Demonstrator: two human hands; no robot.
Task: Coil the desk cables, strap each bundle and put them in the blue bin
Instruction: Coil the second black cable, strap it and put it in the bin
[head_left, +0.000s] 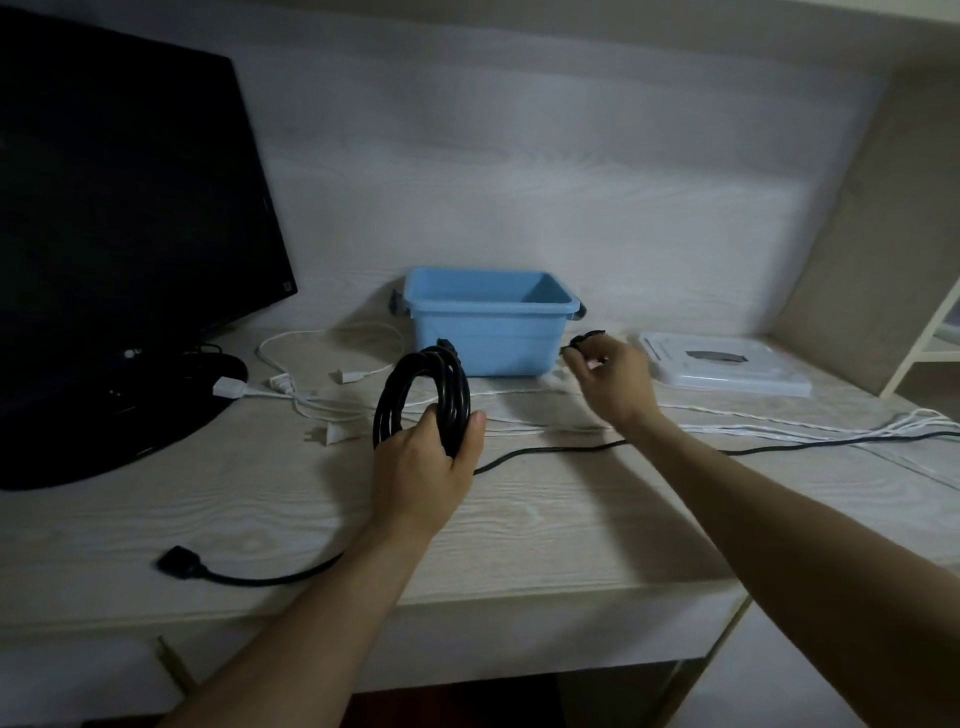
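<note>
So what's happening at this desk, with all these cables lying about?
A person is tidying cables. The left hand grips a coiled black cable, held upright above the desk. The right hand pinches a small black strap beside the blue bin, whose visible inside looks empty. White cables and another black cable lie loose on the desk, so most of the job remains.

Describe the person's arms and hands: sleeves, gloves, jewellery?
Both forearms are bare up to the frame edge, no sleeves in view. Left hand and right hand are bare: no gloves, and no watch, rings or wristbands visible in this dim view.
</note>
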